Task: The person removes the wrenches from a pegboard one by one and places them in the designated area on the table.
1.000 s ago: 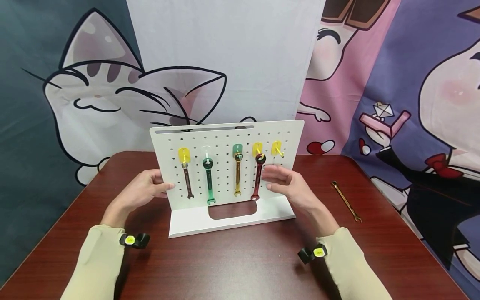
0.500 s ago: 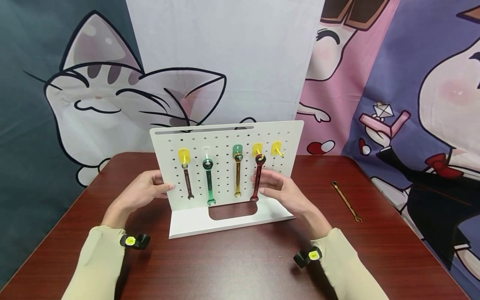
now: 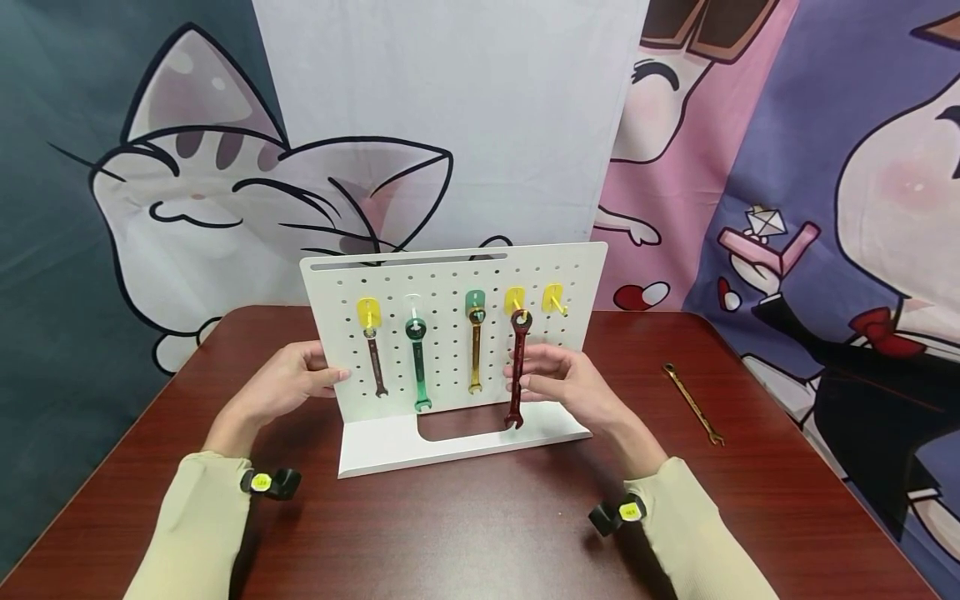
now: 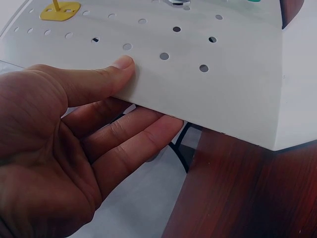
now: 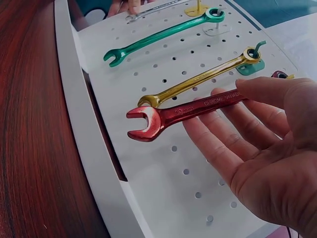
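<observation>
A white pegboard (image 3: 446, 375) stands on the table with several combination wrenches hung on it. My left hand (image 3: 288, 375) grips its left edge, thumb (image 4: 114, 77) on the front and fingers behind. My right hand (image 3: 573, 387) pinches the red wrench (image 5: 198, 106) by its shaft between thumb and fingers. The ring end of that wrench is at the yellow hook (image 3: 515, 300), and its open end is tilted out from the board. Whether the ring is still on the hook I cannot tell. A gold wrench (image 3: 476, 354) hangs just left of it.
Further left hang a green wrench (image 3: 419, 367) and a small shiny wrench (image 3: 377, 367). Another yellow hook (image 3: 553, 298) is at the board's right. A second gold wrench (image 3: 692, 404) lies on the brown table (image 3: 480, 525) at the right. Cartoon-printed cloth (image 3: 450, 75) hangs behind.
My right hand has moved left onto the red wrench and taken hold of it. The wrench's lower end has come out from the board. My left hand stays put on the board's edge.
</observation>
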The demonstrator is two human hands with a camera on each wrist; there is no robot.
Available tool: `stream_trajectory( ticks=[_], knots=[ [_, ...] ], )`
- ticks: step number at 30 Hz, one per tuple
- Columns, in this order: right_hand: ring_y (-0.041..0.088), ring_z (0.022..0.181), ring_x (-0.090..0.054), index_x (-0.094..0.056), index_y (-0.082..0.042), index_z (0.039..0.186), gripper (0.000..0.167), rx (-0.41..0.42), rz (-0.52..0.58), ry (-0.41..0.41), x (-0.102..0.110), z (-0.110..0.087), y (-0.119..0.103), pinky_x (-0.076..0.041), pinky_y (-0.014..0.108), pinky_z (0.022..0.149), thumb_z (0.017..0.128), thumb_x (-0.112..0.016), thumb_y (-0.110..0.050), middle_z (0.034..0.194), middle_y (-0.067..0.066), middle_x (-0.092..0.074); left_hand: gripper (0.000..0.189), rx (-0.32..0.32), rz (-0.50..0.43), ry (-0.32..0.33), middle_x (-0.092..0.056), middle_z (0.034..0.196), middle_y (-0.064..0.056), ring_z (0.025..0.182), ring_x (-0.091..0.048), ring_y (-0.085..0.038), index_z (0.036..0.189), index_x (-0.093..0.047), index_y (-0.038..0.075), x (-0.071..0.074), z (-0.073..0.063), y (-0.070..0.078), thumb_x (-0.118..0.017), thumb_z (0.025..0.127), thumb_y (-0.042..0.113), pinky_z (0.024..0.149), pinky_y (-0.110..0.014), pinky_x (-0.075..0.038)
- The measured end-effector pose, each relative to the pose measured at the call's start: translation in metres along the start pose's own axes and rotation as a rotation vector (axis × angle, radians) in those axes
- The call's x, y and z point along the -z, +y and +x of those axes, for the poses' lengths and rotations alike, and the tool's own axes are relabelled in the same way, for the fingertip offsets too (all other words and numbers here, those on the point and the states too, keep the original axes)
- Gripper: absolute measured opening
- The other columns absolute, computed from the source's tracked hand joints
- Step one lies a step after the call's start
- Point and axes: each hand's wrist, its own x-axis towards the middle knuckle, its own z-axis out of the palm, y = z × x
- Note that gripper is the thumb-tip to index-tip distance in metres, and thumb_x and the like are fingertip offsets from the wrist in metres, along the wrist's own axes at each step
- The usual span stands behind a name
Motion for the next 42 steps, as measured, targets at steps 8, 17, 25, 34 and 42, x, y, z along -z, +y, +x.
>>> stream_trajectory(
  ticks=[8, 17, 25, 34, 42],
  knots=[
    [0.017, 0.097, -0.078, -0.057, 0.017, 0.134, 0.041, -0.026, -0.012, 0.02, -0.002, -0.002, -0.007, -0.067, 0.046, 0.084, 0.098, -0.069, 0.002, 0.124, 0.036, -0.07, 0.042, 0.0, -0.001, 0.001, -0.071, 0.129, -0.029, 0.106, -0.077, -0.036, 0.14, -0.06, -0.009, 0.0, 0.0, 0.0, -0.068, 0.102, 0.008, 0.088, -0.046, -0.066],
    [0.018, 0.096, -0.078, -0.055, 0.021, 0.128, 0.039, -0.053, -0.024, 0.032, -0.002, -0.006, -0.013, -0.067, 0.046, 0.076, 0.098, -0.07, 0.001, 0.109, 0.019, -0.079, 0.041, 0.003, -0.003, 0.006, -0.072, 0.128, -0.029, 0.105, -0.077, -0.034, 0.138, -0.062, -0.008, 0.0, 0.001, 0.001, -0.07, 0.102, 0.008, 0.087, -0.044, -0.066],
    [0.017, 0.091, -0.077, -0.059, 0.017, 0.123, 0.033, -0.05, -0.022, 0.012, -0.004, -0.01, -0.024, -0.067, 0.049, 0.072, 0.096, -0.071, 0.002, 0.099, 0.004, -0.08, 0.042, -0.005, -0.004, -0.006, -0.071, 0.129, -0.029, 0.106, -0.077, -0.036, 0.14, -0.06, -0.009, 0.0, 0.001, -0.002, -0.069, 0.102, 0.008, 0.088, -0.046, -0.066],
    [0.021, 0.086, -0.077, -0.065, 0.01, 0.12, 0.024, -0.06, 0.011, 0.0, -0.004, -0.013, -0.032, -0.067, 0.05, 0.071, 0.097, -0.069, 0.002, 0.097, 0.008, -0.08, 0.041, 0.005, 0.0, 0.004, -0.072, 0.128, -0.029, 0.106, -0.077, -0.035, 0.139, -0.062, -0.008, 0.001, 0.001, -0.001, -0.07, 0.101, 0.007, 0.087, -0.043, -0.066],
    [0.021, 0.086, -0.077, -0.068, 0.004, 0.117, 0.02, -0.052, 0.059, -0.015, -0.005, -0.015, -0.035, -0.067, 0.047, 0.069, 0.098, -0.068, 0.002, 0.095, 0.007, -0.081, 0.041, 0.005, -0.002, -0.002, -0.072, 0.128, -0.028, 0.108, -0.077, -0.035, 0.139, -0.062, -0.008, 0.001, 0.0, 0.0, -0.069, 0.101, 0.007, 0.089, -0.044, -0.066]
  ],
)
